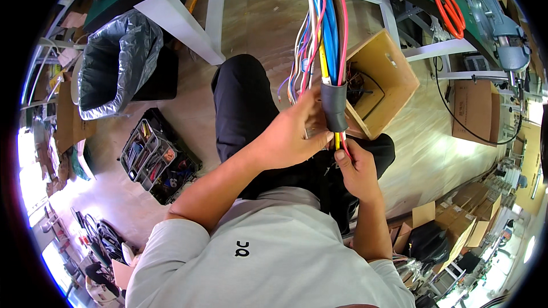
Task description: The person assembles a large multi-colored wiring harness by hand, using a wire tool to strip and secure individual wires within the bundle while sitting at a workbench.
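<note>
A thick bundle of coloured wires [330, 28], with blue, red, yellow and white strands, hangs down from the bench edge in front of me. A short black tube [334, 106] sleeves the bundle near its lower end, and yellow and red wire ends [341, 140] come out below it. My left hand [294, 134] is closed around the tube's left side, its thumb near the lower rim and its other fingers partly hidden. Just below the tube, my right hand [359, 166] pinches the wire ends between thumb and fingers. Thinner loose wires [299, 63] dangle left of the bundle.
Beyond my right knee stands an open wooden box [394, 88] with dark cables inside. At left are a lined trash bin [123, 63] and a tool organizer [157, 157] on the floor. Red-handled scissors [451, 14] hang over the bench edge; a cardboard box [476, 111] is farther right.
</note>
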`<state>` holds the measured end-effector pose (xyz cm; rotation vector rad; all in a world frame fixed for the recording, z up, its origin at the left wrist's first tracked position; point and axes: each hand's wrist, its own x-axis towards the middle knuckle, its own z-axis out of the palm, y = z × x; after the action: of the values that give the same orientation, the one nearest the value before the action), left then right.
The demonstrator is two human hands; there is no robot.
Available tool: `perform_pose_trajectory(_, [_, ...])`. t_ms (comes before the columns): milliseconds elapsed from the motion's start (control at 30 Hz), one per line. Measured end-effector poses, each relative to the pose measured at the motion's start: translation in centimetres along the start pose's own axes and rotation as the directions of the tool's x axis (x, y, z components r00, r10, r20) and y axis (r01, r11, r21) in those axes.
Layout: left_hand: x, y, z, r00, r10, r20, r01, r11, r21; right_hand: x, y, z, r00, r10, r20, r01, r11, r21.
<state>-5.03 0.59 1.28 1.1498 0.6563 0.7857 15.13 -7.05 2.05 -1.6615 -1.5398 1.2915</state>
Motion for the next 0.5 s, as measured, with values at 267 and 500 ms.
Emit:
perform_pose_trajectory(267, [1.1, 0.7, 1.2, 0.953, 0.208, -0.221, -0.232, 0.969, -0.089, -0.6, -0.5, 0.9, 0.977, -0.040, -0.210, 0.005, 0.986, -0.165])
perform_pose_trajectory(500, [1.2, 1.0, 0.6, 0.940, 0.267, -0.212, -0.230, 0.956, 0.184, -0.7, -0.9, 1.1, 0.960, -0.160, -0.229, 0.086, 0.949, -0.302])
